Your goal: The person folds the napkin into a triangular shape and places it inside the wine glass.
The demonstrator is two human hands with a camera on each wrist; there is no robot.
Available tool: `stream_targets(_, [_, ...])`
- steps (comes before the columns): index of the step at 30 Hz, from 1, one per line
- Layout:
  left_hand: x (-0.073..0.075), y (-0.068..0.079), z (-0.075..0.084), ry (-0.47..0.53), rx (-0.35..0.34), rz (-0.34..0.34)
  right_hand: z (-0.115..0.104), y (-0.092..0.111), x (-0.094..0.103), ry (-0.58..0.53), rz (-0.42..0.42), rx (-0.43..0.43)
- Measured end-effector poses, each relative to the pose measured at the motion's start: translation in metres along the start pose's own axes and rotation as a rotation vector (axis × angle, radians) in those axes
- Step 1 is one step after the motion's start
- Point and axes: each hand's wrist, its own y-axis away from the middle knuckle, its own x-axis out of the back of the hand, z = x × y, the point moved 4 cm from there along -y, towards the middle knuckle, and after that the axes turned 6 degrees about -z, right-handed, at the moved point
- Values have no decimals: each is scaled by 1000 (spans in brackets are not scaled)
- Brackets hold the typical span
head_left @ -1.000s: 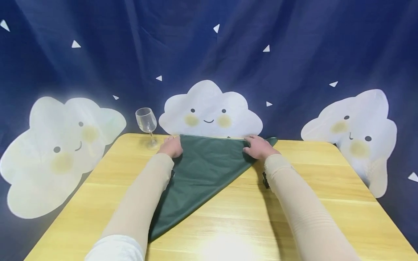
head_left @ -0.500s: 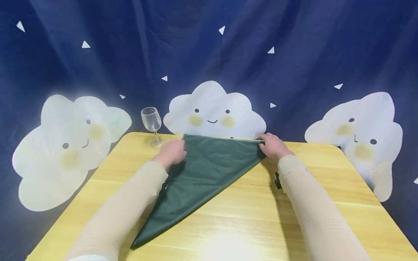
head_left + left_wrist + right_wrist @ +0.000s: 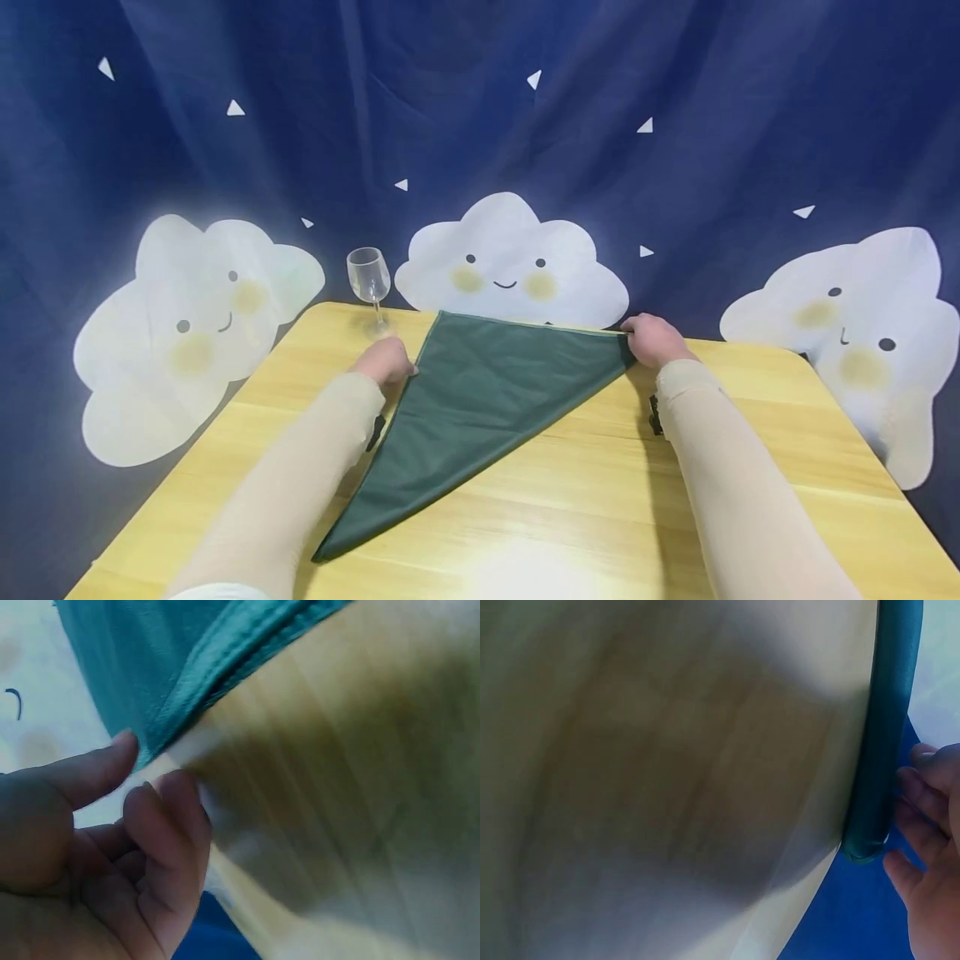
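Note:
A dark green cloth, folded into a triangle, lies flat on the wooden table. One long edge runs along the table's far side, and a point reaches toward me. Beside its left edge is my left hand; in the left wrist view that hand has loosely bent fingers, the thumb apart from them and near the cloth's edge. My right hand is at the cloth's right corner. In the right wrist view its relaxed fingers lie beside the rolled-looking green end, with nothing pinched.
A clear stemmed wine glass stands at the back left of the table, close behind my left hand. A dark blue curtain with white clouds hangs just beyond the far edge.
My right hand has slid right along the far edge to the corner. My left hand has come down and away from the upper left corner. The near point swung left, and the view has shifted.

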Motion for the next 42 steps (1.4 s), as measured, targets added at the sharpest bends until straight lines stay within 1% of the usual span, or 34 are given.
stream_targets(4, [-3, -6, 4, 5, 4, -1, 5, -1, -1, 0, -20, -30])
stream_targets(10, [0, -12, 9, -12, 66, 1, 11, -1, -2, 46, -32, -54])
stream_targets(12, [1, -14, 11, -20, 71, -3, 14, 1, -2, 60, -28, -61])
stream_targets(14, [0, -15, 14, -12, 66, -18, 16, 3, -3, 69, -19, -68])
stream_targets(19, [-3, -21, 19, -17, 46, -90, 24, 5, -4, 65, -3, -102])
stream_targets(21, [-2, -22, 19, -21, 44, -116, 27, 6, -3, 64, 1, -120])
stream_targets(24, [1, -21, 21, -23, 42, -133, 27, 8, 2, 73, 1, -137])
stream_targets(28, [3, -22, 24, -25, 45, -151, 26, 12, 6, 99, -39, -127])
stream_targets(33, [0, -28, 23, -36, 51, -159, 27, 21, 5, 115, -76, -90])
stream_targets(39, [-7, -32, 25, -39, 46, -144, 29, 38, 5, 124, -95, -49])
stream_targets(42, [-9, -32, 27, -74, 30, -110, 31, 47, 5, 123, -115, -29])
